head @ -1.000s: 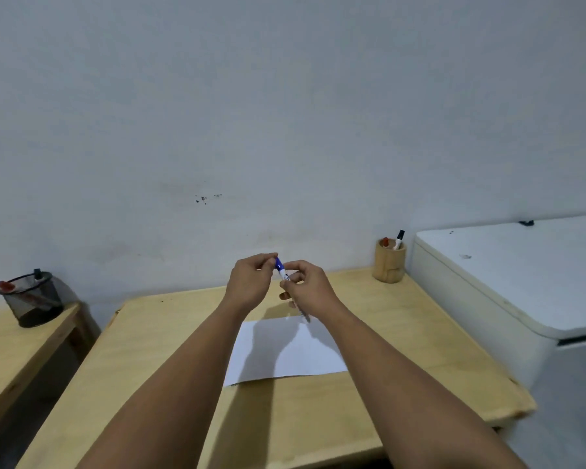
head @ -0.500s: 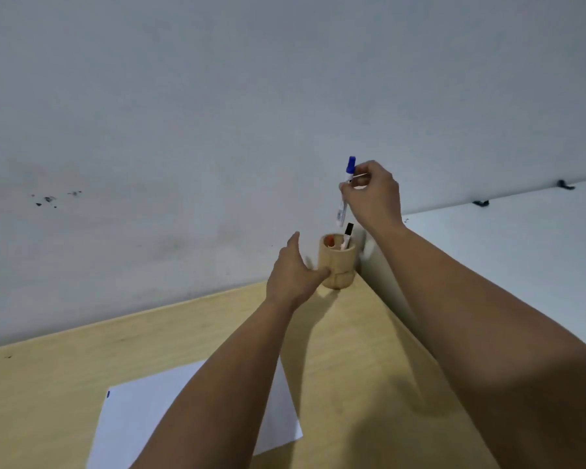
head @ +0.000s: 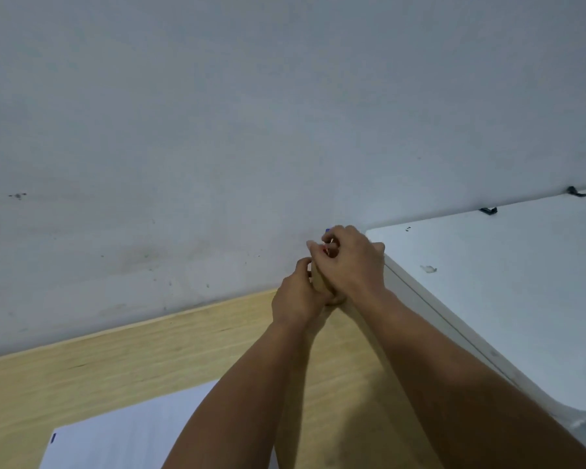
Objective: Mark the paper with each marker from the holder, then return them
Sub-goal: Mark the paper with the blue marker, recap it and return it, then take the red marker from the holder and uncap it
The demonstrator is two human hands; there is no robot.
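The wooden holder (head: pixel 317 279) stands at the table's back right corner, mostly hidden, with my left hand (head: pixel 296 297) wrapped around its side. My right hand (head: pixel 354 262) is directly above it, fingers closed around the blue marker (head: pixel 328 230); only its cap peeks out by my index finger. A bit of a red marker (head: pixel 324 248) shows between my fingers at the holder's mouth. The white paper (head: pixel 132 434) lies at the lower left, with a small blue mark (head: pixel 54 437) near its left edge.
The wooden table (head: pixel 149 360) meets a grey-white wall (head: pixel 217 130) at the back. A white chest-like cabinet (head: pixel 504 282) stands right beside the holder, higher than the table.
My right hand has come down with the blue marker from above the holder to its mouth. My left hand went from touching the holder's side to gripping it.
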